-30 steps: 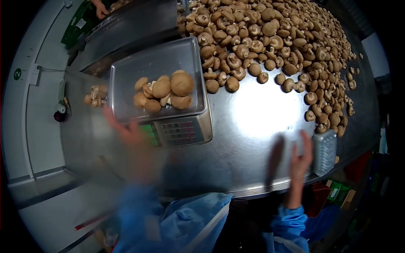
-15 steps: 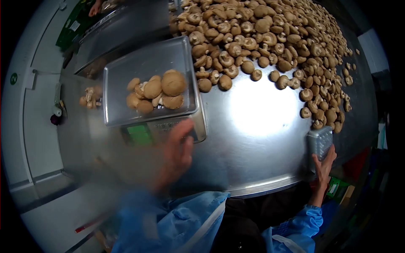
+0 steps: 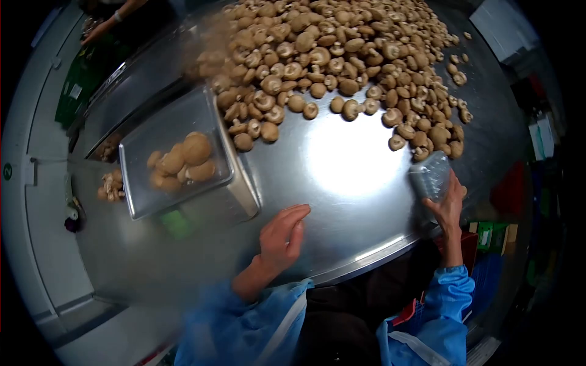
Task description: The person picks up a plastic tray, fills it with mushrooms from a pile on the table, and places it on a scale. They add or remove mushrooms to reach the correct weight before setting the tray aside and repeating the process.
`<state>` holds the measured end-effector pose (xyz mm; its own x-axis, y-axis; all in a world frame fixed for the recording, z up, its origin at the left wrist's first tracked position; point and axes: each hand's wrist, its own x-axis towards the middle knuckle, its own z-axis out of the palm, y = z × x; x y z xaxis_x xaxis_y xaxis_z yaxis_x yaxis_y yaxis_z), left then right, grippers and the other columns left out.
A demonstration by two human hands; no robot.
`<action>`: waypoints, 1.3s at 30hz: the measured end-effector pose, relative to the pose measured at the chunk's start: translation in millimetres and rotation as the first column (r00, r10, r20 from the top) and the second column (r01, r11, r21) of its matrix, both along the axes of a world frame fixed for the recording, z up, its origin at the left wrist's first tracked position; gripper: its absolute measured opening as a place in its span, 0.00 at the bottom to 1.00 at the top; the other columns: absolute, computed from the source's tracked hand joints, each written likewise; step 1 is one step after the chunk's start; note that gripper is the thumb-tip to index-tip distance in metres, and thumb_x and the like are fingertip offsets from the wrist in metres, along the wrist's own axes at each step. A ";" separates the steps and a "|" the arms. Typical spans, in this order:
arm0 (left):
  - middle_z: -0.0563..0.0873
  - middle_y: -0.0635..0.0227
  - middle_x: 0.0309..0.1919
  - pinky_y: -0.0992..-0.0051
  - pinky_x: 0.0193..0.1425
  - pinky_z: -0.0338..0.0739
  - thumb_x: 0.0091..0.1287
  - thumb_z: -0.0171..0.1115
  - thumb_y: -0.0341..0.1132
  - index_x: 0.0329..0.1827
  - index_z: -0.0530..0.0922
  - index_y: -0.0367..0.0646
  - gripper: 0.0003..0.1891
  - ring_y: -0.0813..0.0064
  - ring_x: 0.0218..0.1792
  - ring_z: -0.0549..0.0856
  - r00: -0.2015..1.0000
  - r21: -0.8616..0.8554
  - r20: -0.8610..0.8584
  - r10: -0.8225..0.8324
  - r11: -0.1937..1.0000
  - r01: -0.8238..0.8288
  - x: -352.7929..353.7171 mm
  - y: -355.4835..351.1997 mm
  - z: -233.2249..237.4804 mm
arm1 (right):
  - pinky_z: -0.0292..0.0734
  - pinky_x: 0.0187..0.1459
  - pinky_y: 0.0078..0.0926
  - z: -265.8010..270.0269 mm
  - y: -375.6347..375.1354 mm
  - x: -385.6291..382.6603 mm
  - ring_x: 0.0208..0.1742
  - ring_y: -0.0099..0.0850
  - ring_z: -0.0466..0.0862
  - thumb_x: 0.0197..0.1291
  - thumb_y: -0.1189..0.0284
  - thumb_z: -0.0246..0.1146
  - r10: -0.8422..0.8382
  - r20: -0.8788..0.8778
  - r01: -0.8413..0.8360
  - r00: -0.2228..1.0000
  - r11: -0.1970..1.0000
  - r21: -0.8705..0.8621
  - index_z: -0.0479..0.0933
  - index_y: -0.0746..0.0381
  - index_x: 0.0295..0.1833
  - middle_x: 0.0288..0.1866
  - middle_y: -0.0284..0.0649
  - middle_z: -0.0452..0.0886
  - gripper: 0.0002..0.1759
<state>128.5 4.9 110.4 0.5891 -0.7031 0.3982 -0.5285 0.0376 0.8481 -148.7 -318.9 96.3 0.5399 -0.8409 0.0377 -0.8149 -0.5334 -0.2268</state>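
Note:
My right hand (image 3: 448, 204) grips a clear plastic container (image 3: 431, 175) near the table's right front edge, thumb on its near side. My left hand (image 3: 282, 236) hovers over the steel table (image 3: 342, 226) with nothing in it, thumb and fingers apart. Up and to its left, a clear tray (image 3: 131, 183) sits tilted in view on a scale (image 3: 244, 198) with a green display. Several brown mushrooms (image 3: 183, 161) lie together in that tray.
A large pile of mushrooms (image 3: 336, 52) covers the far part of the table. A small mushroom cluster (image 3: 112, 186) lies left of the tray. Another person's hand (image 3: 99, 30) shows at the top left, above green crates (image 3: 74, 91). A green box (image 3: 488, 236) stands lower right.
The view has turned, so the tray and pile appear shifted left. My left hand has moved away from the scale's front, to the right. My right hand still grips the container.

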 end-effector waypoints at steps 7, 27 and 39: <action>0.86 0.56 0.45 0.69 0.51 0.80 0.64 0.55 0.18 0.48 0.80 0.37 0.12 0.60 0.46 0.87 0.997 0.060 0.000 0.082 0.995 -0.082 -7.4 12.0 1.3 | 0.67 0.65 0.43 1.0 -2.4 2.6 0.61 0.51 0.71 0.28 0.64 0.79 0.023 -0.020 -0.025 1.000 0.997 -0.067 0.62 0.67 0.70 0.62 0.55 0.71 0.57; 0.86 0.60 0.34 0.78 0.40 0.77 0.63 0.55 0.19 0.41 0.82 0.35 0.09 0.73 0.33 0.84 0.996 0.170 -0.082 -0.035 0.984 0.048 -21.9 14.7 -0.2 | 0.63 0.70 0.41 -9.5 1.9 -10.3 0.67 0.52 0.68 0.28 0.61 0.80 -0.081 0.107 0.088 0.991 0.994 -0.062 0.61 0.68 0.70 0.65 0.55 0.68 0.59; 0.85 0.62 0.33 0.78 0.40 0.77 0.63 0.55 0.20 0.40 0.82 0.36 0.08 0.74 0.33 0.84 0.989 0.162 -0.139 -0.058 0.984 0.080 -28.3 8.7 11.3 | 0.69 0.63 0.39 5.7 25.4 6.1 0.62 0.49 0.71 0.34 0.69 0.78 -0.138 0.022 0.139 0.990 0.988 -0.071 0.64 0.66 0.68 0.60 0.52 0.72 0.51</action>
